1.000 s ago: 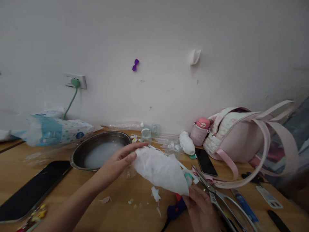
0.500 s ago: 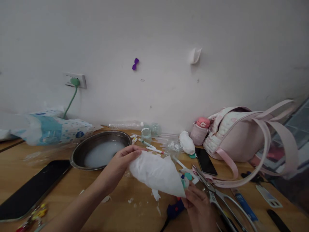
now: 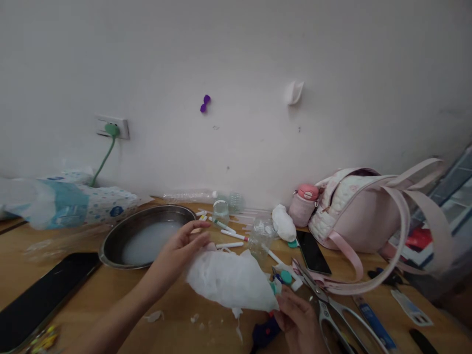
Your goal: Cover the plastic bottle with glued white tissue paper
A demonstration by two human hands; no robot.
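Observation:
A bottle-like shape wrapped in white, damp-looking tissue (image 3: pixel 228 280) hangs above the table, its teal neck pointing right. My right hand (image 3: pixel 297 314) grips it at that teal end, fingers pinched around it. At the far left end is my left hand (image 3: pixel 186 246), with thumb and fingers apart; whether they touch the tissue is hard to tell. A torn strip of tissue dangles from the underside. Behind my left hand stands a metal basin (image 3: pixel 110 250) holding cloudy whitish liquid. Below, partly hidden, lies a dark blue tool (image 3: pixel 264 332) with a cord.
Large scissors (image 3: pixel 326 300) lie right of my right hand, near a phone (image 3: pixel 313 251) and a pink bag (image 3: pixel 357 211). Markers (image 3: pixel 234 236), a clear plastic piece (image 3: pixel 261 233) and another white wrapped shape (image 3: pixel 283 222) lie behind. A tissue pack (image 3: pixel 70 201) and black tablet-like device (image 3: pixel 47 290) are left.
The wrapped shape has moved slightly left and down. My left thumb and fingers have spread from their closer hold on its left end. My right hand keeps its grip.

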